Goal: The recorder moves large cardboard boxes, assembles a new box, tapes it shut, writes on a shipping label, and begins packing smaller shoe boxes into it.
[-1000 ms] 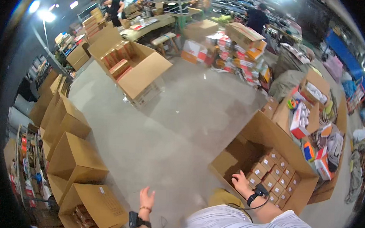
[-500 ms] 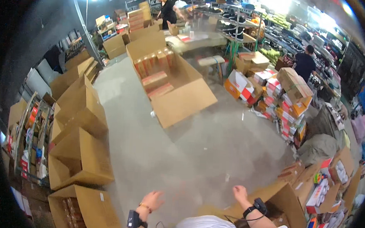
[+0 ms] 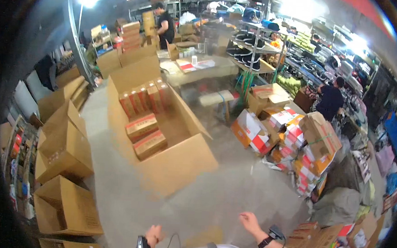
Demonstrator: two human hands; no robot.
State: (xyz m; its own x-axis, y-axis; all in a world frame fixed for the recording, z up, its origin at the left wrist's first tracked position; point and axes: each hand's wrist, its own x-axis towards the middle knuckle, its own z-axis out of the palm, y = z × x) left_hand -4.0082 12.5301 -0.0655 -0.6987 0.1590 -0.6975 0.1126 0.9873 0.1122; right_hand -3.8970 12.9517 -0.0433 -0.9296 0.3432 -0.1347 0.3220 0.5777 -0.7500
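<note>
Low in the view, my left hand [image 3: 154,233] hangs over the grey floor, its fingers loosely apart and slightly blurred, with nothing in it. My right hand [image 3: 250,222] is in the air further right, fingers curled in and no object visible in them. Both wrists wear a black device. Ahead of my hands stands a large open carton [image 3: 179,165], its near flap folded out toward me. Inside it, several small brown boxes [image 3: 149,145] with red markings stand at the back and lie at the left. Neither hand touches the carton.
Open cartons [image 3: 66,207] line the left side. At the right is a heap of orange, white and red boxes [image 3: 295,141] beside a grey sack [image 3: 336,205]. Behind the carton are a bench [image 3: 215,98], a worktable and a shoe rack [image 3: 248,59]. Two people [image 3: 166,27] [image 3: 330,98] work further back.
The large carton is nearer and larger in view, as I have moved forward. Both hands appear lower and a little further left. The carton beside my right arm has left view.
</note>
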